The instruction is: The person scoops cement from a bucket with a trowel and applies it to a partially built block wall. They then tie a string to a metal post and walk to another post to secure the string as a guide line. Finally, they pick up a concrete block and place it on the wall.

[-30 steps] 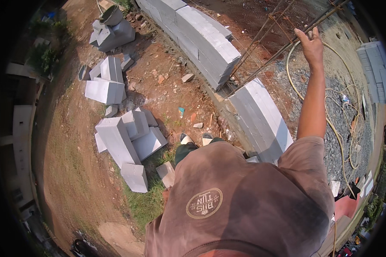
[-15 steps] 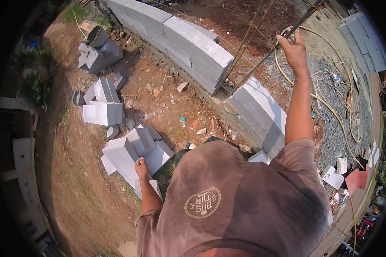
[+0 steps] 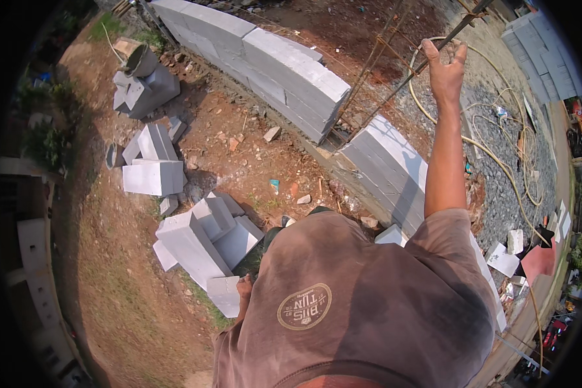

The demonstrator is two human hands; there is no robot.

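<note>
My right hand (image 3: 446, 71) is raised beside a slanted steel reinforcing bar (image 3: 404, 83). Its thumb and fingers are spread, with the bar passing between or just behind them; whether they touch it is unclear. Low at my left side, my left hand (image 3: 244, 288) is next to a small pale block (image 3: 224, 294) at the near end of a block pile (image 3: 191, 242). Shadow and the shirt partly cover that hand, so its fingers are hard to read. Below the bar, a low wall section (image 3: 385, 168) of grey blocks stands beside a gap with upright bars.
A longer, higher block wall (image 3: 258, 61) runs to the far left. More blocks (image 3: 154, 161) and a bucket (image 3: 139, 59) lie on the dirt at left. A yellowish hose (image 3: 491, 152) loops over gravel (image 3: 498, 129) at right, near stacked grey blocks (image 3: 543, 55).
My right hand's fingers have loosened from around the bar and spread apart. My left hand has dropped back from the pile's middle toward my side, beside the small block.
</note>
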